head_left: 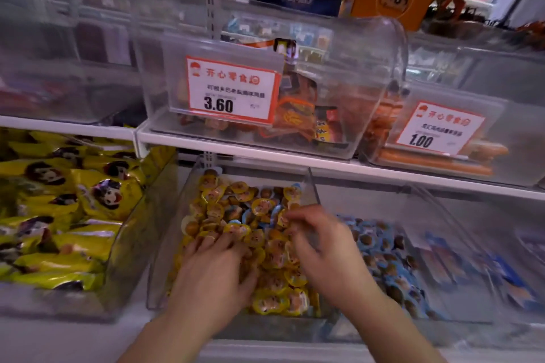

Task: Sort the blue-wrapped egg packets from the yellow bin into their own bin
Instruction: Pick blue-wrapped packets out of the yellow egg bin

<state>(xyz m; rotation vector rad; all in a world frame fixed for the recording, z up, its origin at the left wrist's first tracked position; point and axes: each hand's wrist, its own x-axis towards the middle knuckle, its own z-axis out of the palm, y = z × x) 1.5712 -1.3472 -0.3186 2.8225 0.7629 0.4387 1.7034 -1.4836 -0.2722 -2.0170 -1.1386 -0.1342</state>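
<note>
Several blue-wrapped egg packets [275, 212] lie mixed among yellow ones toward the back of the yellow bin [236, 244]; the blue bin [383, 259] stands just right of it. Left hand [215, 271] rests flat on the packets, fingers spread, gripping nothing. Right hand [317, 242] curls over the packets; whether it holds one cannot be determined. Packets appear light, small, slick-filmed: pinch at the flat rim.

You've just got the one head cam, looking forward and down, close in on the lower shelf bins [165, 244].
</note>
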